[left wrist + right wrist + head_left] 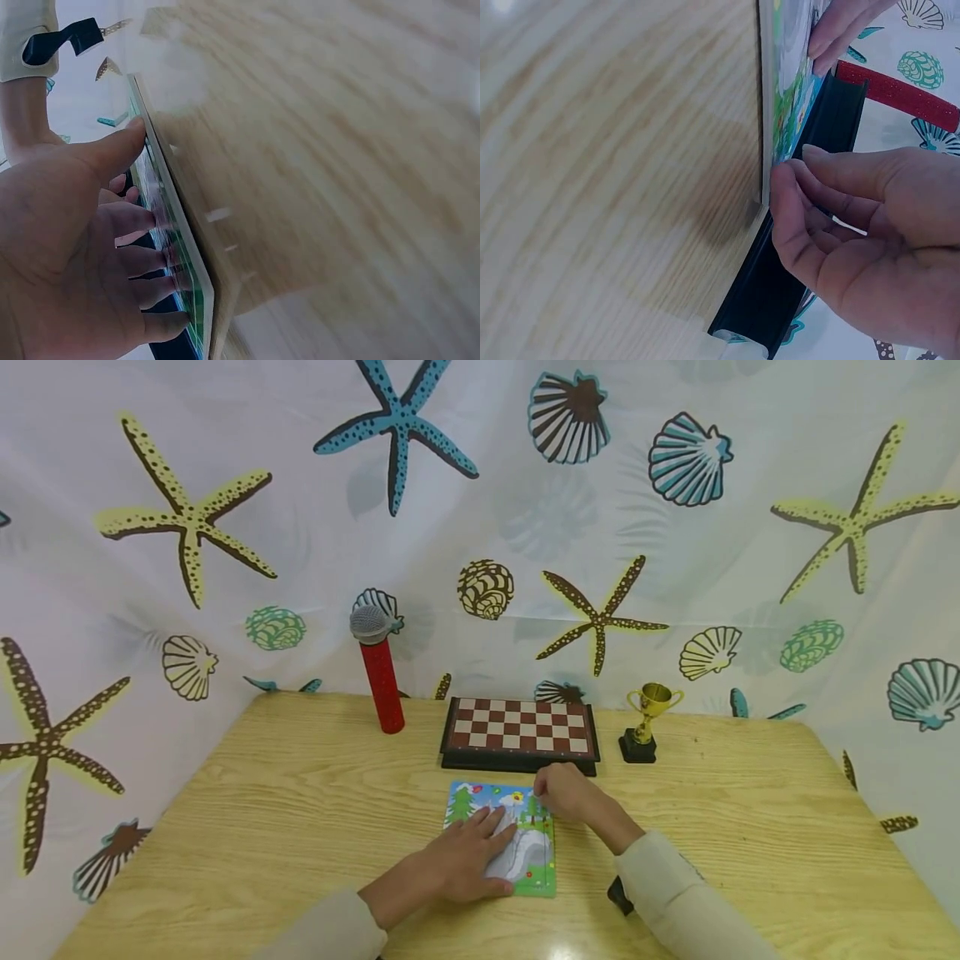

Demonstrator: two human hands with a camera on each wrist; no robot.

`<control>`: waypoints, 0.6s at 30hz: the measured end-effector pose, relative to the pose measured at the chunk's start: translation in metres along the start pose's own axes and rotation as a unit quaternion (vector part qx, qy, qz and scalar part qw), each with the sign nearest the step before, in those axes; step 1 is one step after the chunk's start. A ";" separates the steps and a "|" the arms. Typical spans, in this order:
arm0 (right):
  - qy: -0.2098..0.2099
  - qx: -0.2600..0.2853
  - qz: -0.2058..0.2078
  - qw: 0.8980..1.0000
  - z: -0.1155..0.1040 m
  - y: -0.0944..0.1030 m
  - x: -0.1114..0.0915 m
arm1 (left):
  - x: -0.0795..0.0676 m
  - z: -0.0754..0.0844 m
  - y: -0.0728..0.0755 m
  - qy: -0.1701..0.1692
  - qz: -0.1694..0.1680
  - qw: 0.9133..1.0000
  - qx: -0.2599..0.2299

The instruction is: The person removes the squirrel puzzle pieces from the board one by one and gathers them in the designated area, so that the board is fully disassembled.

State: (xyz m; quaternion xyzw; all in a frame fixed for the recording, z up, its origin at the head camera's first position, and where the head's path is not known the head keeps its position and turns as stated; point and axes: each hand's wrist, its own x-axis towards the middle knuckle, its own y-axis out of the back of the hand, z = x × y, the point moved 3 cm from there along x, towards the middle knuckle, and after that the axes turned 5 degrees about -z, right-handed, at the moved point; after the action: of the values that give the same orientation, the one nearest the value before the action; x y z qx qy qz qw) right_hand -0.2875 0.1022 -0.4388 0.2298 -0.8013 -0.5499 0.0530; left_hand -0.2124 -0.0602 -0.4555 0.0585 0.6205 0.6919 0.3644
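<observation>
A flat puzzle board (536,877) with a cartoon picture of trees, sky and a grey path lies on the table in the head view. My left hand (468,857) rests on it with fingers spread; the left wrist view shows the fingertips on the picture and the thumb (124,146) at the near edge. At the far right corner of the board is my right hand (567,791), its fingers bent. In the right wrist view the index finger (784,195) touches that corner and the thumb (840,166) hovers over it. Whether they pinch anything is unclear.
Just behind the board stands a folded chessboard (521,727) with a black rim. A red microphone (382,685) stands upright at its left, a small gold trophy cup (651,706) at its right. Behind the wooden table (315,793) hangs a shell-and-starfish cloth (450,510).
</observation>
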 end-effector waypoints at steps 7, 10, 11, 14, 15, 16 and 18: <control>-0.020 0.025 -0.016 0.999 0.000 -0.001 0.002 | 0.001 0.000 0.000 -0.004 0.004 1.000 0.016; -0.025 0.025 -0.009 0.999 0.000 0.000 0.002 | 0.001 -0.001 0.000 -0.005 0.005 1.000 0.019; -0.024 0.024 -0.005 0.999 0.000 0.001 0.002 | 0.001 -0.001 0.000 -0.005 0.005 1.000 0.021; -0.023 0.024 0.004 0.999 0.000 0.002 0.003 | 0.001 -0.001 0.001 -0.005 0.004 1.000 0.022; -0.021 0.023 0.007 0.999 0.000 0.002 0.002 | 0.002 -0.001 0.000 -0.005 0.003 1.000 0.023; -0.018 0.019 0.009 1.000 0.000 0.002 0.002 | 0.002 -0.001 0.001 -0.005 0.003 1.000 0.024; -0.011 0.014 0.012 1.000 -0.001 0.002 0.002 | 0.002 -0.001 0.001 -0.004 0.001 1.000 0.025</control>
State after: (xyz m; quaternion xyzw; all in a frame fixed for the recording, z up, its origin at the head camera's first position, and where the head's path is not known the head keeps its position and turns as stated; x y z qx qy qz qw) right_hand -0.2897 0.1009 -0.4373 0.2147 -0.8121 -0.5405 0.0479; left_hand -0.2144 -0.0598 -0.4554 0.0708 0.6360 0.6766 0.3642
